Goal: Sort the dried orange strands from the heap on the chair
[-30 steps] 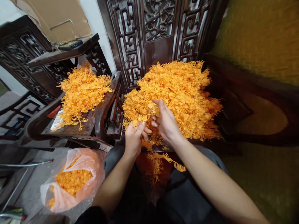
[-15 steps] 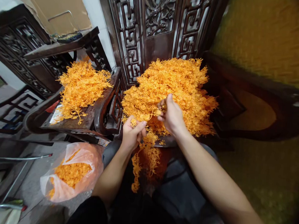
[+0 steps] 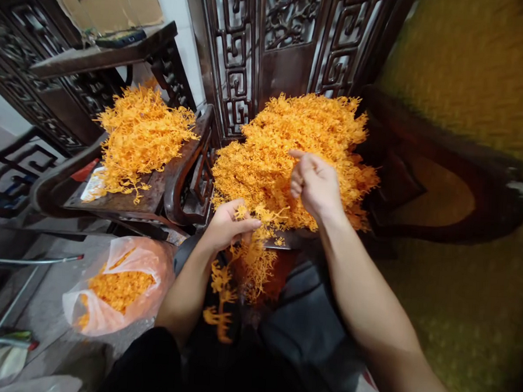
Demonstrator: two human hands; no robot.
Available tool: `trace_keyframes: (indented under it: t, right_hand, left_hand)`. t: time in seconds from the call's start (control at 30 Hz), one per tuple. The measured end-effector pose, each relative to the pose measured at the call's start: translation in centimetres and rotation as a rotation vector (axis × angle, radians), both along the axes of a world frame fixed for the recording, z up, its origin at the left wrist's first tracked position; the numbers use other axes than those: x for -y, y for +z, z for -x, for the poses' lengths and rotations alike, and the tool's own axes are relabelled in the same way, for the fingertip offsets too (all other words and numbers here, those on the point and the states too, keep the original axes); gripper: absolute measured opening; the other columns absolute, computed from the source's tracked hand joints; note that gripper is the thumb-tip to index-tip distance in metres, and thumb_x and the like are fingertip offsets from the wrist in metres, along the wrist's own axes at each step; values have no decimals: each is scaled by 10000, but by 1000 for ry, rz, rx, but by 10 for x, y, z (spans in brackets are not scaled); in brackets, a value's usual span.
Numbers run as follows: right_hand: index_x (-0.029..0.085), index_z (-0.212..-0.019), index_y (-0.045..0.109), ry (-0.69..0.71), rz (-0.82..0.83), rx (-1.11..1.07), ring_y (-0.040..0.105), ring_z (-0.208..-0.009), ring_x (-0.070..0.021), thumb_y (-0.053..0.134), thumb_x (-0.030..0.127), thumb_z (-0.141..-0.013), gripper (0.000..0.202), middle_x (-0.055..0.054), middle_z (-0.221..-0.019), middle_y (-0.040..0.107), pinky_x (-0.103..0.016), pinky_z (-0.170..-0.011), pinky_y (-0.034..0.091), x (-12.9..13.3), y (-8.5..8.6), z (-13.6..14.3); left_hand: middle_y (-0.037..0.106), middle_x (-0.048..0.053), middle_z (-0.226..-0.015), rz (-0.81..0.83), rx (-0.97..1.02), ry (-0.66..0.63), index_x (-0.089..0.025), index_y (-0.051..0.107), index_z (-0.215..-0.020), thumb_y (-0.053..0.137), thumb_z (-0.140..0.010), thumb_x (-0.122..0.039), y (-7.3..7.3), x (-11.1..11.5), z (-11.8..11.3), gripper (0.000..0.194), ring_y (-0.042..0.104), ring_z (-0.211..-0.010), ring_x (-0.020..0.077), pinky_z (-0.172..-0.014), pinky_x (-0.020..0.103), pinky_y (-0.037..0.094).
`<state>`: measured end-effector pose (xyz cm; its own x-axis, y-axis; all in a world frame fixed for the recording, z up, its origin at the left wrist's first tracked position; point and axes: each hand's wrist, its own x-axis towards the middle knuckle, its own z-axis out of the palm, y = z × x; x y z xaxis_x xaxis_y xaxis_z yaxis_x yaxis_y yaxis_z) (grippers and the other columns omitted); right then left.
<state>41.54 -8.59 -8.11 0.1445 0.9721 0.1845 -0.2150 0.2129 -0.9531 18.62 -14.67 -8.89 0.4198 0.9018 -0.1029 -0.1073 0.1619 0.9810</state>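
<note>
My left hand (image 3: 227, 226) is closed in a pinch on an orange strand of knobbly, branching pieces (image 3: 222, 284), which hangs below the hand over my lap. Just to the right, my right hand (image 3: 320, 187) is raised in front of a big orange heap (image 3: 300, 125) of the same stringy stuff. Its index finger points out while the other fingers curl in; whatever lies inside them is hidden. Between the hands, more orange tufts (image 3: 260, 257) spill over the front edge of the chair seat (image 3: 285, 239).
A smaller orange heap (image 3: 142, 134) lies on a carved wooden chair (image 3: 168, 188) to the left. On the floor below it stands a translucent plastic bag (image 3: 161, 267) with orange pieces inside. A dark carved chair back (image 3: 285, 74) rises behind the big heap.
My right hand has come away from the strand, moving right and slightly up, with its index finger now stretched out. My left hand keeps its pinch; the hanging strand has swung left.
</note>
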Motion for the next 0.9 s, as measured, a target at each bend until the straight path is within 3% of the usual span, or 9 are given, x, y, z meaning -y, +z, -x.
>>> trace_keyframes:
  t: [0.1, 0.2, 0.27, 0.33, 0.4, 0.63, 0.7, 0.8, 0.9]
  right_hand:
    - [215, -1083, 760, 301, 19, 260, 400, -478, -99, 692, 617, -890, 451, 52, -559, 449, -261, -467, 328, 25, 6, 7]
    - [221, -1051, 815, 412, 24, 498, 523, -555, -128, 715, 527, -878, 365, 10, -620, 613, -273, -534, 397, 35, 13, 14]
    - [230, -1017, 827, 477, 7, 589, 666, -738, -178, 769, 457, -825, 303, -19, -798, 741, -307, -675, 502, 35, 15, 17]
    - [242, -1008, 823, 561, -10, 638, 718, -882, -205, 803, 420, -787, 284, -18, -938, 785, -331, -803, 537, 33, 13, 20]
    - [238, -998, 809, 612, -24, 680, 716, -869, -193, 797, 426, -801, 272, -8, -946, 786, -318, -806, 527, 31, 9, 22]
    - [172, -786, 702, 398, -49, 770, 499, -594, -123, 709, 620, -880, 459, 1, -638, 606, -276, -592, 360, 26, -3, 29]
    - [183, -773, 662, 215, -13, 630, 443, -552, -113, 711, 641, -868, 471, 11, -595, 540, -271, -539, 323, 19, -7, 26]
    - [225, -772, 549, -45, 51, 203, 390, -484, -95, 715, 658, -848, 470, 29, -602, 494, -245, -445, 259, 6, -12, 15]
    - [227, -809, 542, 39, 117, 3, 460, -485, -93, 778, 645, -797, 480, -15, -732, 616, -232, -393, 244, 4, -13, 8]
  left_hand:
    - [702, 33, -557, 63, -93, -121, -189, 610, -791, 861, -782, -400, 0, -7, 10, 329, 352, -316, 39, -334, 175, 157]
    - [712, 48, -577, 62, -100, -125, -173, 655, -793, 860, -774, -449, -1, -10, 15, 344, 350, -322, 30, -347, 176, 163]
    - [721, 52, -595, 54, -84, -102, -171, 668, -799, 852, -777, -467, -2, -12, 16, 349, 352, -324, 29, -351, 180, 170]
    - [731, 55, -614, 40, -72, -78, -173, 674, -805, 834, -794, -472, -4, -13, 17, 340, 359, -329, 33, -353, 184, 179]
    - [734, 58, -621, 26, -75, -73, -166, 677, -802, 807, -822, -471, -6, -14, 18, 332, 364, -338, 34, -358, 186, 186]
    - [662, -7, -537, 94, -84, -11, -148, 652, -766, 770, -845, -479, -10, -21, 19, 360, 325, -328, 19, -350, 183, 157]
    - [603, -36, -481, 110, -105, -1, -150, 650, -750, 781, -826, -475, -10, -23, 20, 359, 314, -321, 20, -343, 186, 140]
    - [545, -54, -434, 126, -124, 37, -159, 608, -686, 801, -790, -473, -12, -24, 23, 382, 295, -313, 22, -339, 196, 122]
    - [544, -52, -436, 107, -148, 29, -162, 582, -663, 795, -799, -481, -14, -23, 24, 406, 304, -321, 22, -349, 197, 140]
